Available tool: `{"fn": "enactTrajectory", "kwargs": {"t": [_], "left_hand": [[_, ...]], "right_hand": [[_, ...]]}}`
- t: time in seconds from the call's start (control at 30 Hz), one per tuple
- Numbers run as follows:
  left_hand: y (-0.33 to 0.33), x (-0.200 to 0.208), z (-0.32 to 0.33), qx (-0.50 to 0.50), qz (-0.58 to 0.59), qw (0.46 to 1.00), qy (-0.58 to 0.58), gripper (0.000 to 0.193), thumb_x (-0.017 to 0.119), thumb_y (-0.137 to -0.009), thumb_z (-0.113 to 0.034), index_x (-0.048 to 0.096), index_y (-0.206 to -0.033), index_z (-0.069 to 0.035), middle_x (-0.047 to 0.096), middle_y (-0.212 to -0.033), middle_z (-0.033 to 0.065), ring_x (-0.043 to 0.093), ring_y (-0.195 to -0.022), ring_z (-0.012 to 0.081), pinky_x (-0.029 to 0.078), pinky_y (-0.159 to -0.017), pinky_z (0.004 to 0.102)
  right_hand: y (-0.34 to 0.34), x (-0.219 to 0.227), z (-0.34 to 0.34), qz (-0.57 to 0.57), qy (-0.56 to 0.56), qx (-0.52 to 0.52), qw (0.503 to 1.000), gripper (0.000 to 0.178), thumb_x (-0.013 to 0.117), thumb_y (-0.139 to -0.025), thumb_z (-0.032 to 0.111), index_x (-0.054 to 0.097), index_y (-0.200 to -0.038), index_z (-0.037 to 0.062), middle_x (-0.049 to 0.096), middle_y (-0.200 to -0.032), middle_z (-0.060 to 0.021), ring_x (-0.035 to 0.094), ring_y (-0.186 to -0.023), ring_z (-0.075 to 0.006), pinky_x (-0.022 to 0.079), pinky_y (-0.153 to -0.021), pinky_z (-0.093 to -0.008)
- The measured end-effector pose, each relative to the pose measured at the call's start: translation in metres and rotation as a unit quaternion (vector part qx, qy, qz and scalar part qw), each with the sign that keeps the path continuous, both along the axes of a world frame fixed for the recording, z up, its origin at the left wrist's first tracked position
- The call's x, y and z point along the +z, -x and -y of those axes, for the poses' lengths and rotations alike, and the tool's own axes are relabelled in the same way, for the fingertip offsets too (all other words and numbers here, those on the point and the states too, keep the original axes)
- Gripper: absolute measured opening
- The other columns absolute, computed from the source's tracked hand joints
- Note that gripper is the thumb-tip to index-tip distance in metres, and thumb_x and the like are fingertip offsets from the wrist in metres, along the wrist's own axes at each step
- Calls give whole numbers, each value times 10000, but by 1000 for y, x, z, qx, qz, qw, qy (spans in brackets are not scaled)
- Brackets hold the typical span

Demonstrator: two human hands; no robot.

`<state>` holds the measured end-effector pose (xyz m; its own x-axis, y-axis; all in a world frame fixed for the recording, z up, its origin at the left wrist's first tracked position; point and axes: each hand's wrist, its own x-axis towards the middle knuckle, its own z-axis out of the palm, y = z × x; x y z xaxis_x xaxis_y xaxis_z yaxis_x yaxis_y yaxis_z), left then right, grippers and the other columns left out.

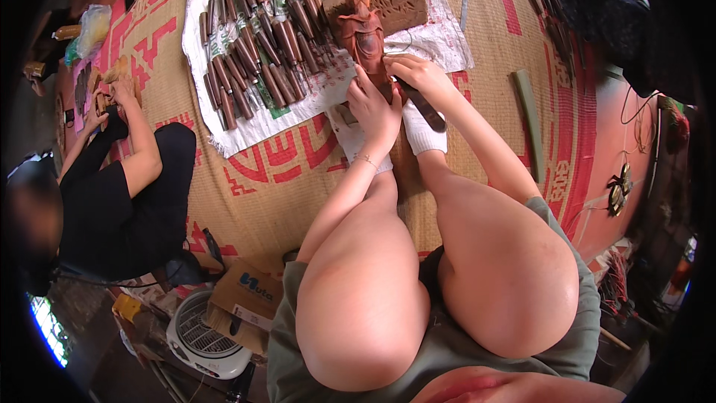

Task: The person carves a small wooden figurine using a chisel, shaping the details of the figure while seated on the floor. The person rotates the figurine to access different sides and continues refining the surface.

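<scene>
A reddish-brown carved wooden figure (367, 36) leans with its top on a brown wooden block (409, 9) cut with patterns. My left hand (375, 110) is closed around the figure's lower end, between my feet. My right hand (419, 78) is closed on a carving tool (426, 110) with a long dark handle, which slants back toward my right foot. The tool's working end is hidden by my fingers and the figure. To the left, many carving chisels (283, 33) with brown wooden handles lie in rows on a white printed sheet (231, 142).
A patterned straw mat (283, 209) spreads beneath everything. At the left another person (127, 172) works on a pale wooden piece. A greenish strip (528, 123) lies at my right. Behind on the left are a white round fan (209, 339) and a cardboard box (246, 298).
</scene>
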<state>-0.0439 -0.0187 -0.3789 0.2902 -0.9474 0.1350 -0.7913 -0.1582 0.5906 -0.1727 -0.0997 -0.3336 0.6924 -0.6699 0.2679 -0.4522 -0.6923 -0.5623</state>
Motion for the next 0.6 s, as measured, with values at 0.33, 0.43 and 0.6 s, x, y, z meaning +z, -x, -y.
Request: {"fn": "enactTrajectory", "kwargs": {"t": [0.33,0.43,0.6], "left_hand": [[3,5,0,12,10,999,-34,907,694,-775,-273,195,-1438,92,380,-1248,280,412,-1117,441,390,-930,509],[6,2,1,3,25,1000,5,901,697,-778,-272,209,-1447,83,404,-1227,239,438,-1093,404,406,-894,474],[7,1,2,11,19,1000,-6,908,696,-775,-275,200,-1447,82,398,-1234,263,431,-1093,427,399,-910,495]], "right_hand": [[0,1,9,-56,-23,-2,998,210,553,-796,114,561,-960,-17,632,-1143,-160,601,-1079,-315,518,-851,-377],[8,-4,0,-8,8,17,1000,225,553,-798,110,571,-984,-14,634,-1150,-154,599,-1092,-315,517,-868,-374],[13,7,-8,-18,-65,-3,998,228,531,-806,79,595,-1007,-9,642,-1145,-143,602,-1090,-314,516,-875,-374]]}}
